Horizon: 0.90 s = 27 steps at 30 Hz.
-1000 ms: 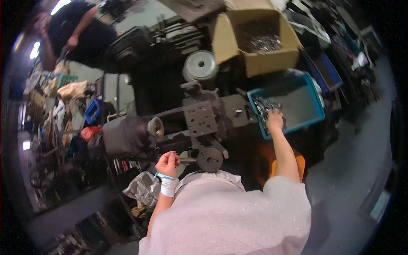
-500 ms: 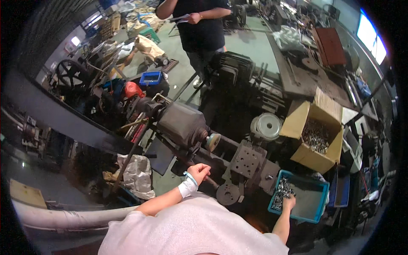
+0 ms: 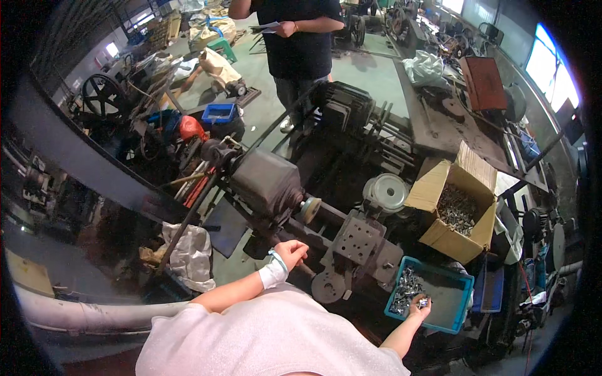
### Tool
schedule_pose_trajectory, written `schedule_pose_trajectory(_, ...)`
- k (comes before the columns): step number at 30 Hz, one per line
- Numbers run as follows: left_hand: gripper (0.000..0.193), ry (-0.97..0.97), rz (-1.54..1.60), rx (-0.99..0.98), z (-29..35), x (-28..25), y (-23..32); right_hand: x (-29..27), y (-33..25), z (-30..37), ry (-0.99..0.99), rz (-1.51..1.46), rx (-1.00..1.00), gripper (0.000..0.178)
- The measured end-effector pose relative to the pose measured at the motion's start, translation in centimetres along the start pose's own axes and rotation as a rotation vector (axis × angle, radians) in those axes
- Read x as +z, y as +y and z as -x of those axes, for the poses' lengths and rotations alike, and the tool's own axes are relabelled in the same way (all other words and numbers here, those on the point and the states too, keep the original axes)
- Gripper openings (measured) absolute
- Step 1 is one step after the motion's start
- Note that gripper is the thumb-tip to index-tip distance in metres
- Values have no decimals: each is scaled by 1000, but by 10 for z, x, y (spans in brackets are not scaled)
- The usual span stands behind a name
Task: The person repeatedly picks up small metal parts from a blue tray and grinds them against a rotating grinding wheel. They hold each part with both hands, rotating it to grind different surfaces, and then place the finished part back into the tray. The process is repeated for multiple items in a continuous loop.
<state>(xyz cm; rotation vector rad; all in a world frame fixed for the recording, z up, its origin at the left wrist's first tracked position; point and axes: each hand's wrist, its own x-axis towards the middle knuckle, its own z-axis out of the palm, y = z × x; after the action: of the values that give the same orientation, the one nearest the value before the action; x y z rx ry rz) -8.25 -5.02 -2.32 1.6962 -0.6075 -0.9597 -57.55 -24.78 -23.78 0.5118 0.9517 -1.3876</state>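
My right hand (image 3: pixel 416 308) is over the left half of a teal plastic tray (image 3: pixel 464 294), its fingers curled round a few small shiny metal parts (image 3: pixel 424 302). More metal parts (image 3: pixel 406 289) lie heaped along the tray's left side, beside the hand. My left hand (image 3: pixel 292 253) is closed above the machine bed, fingertips pressed together; whether anything is in them is too small to tell. A white wrap and a pale blue band circle that wrist. Just beyond this hand is the lathe-like machine's spindle, ending in a round, brass-coloured nose (image 3: pixel 310 210).
Right of the spindle sits a drilled metal plate (image 3: pixel 359 241), with a round metal disc (image 3: pixel 385 192) behind it. An open cardboard box (image 3: pixel 427 182) of small metal parts stands beyond the tray. Across the machine stands a person (image 3: pixel 298 47) holding papers. A pale pipe (image 3: pixel 94 315) runs at the left.
My right hand has lifted slightly out of the heap, and shiny metal parts now show in its fingers. My left hand stays closed in nearly the same place. The view has shifted a little.
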Motion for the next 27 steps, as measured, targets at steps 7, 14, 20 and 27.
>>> schedule_pose_trajectory(7, 16, -51, 62, -25, -7, -5, 6, -7, -10, 9, -225, -87, 201, 17)
schedule_pose_trajectory(14, 25, -457, 339, -386, -16, -5, 17, 82, 67, 154, -403, 381, -140, 18)
schedule_pose_trajectory(20, 52, -793, 687, -747, -15, 47, 27, 138, 230, 302, -704, 915, -592, 11)
schedule_pose_trajectory(27, 55, -912, 1236, -729, -22, 26, 12, 133, 354, 359, -1090, 1648, -1520, 13)
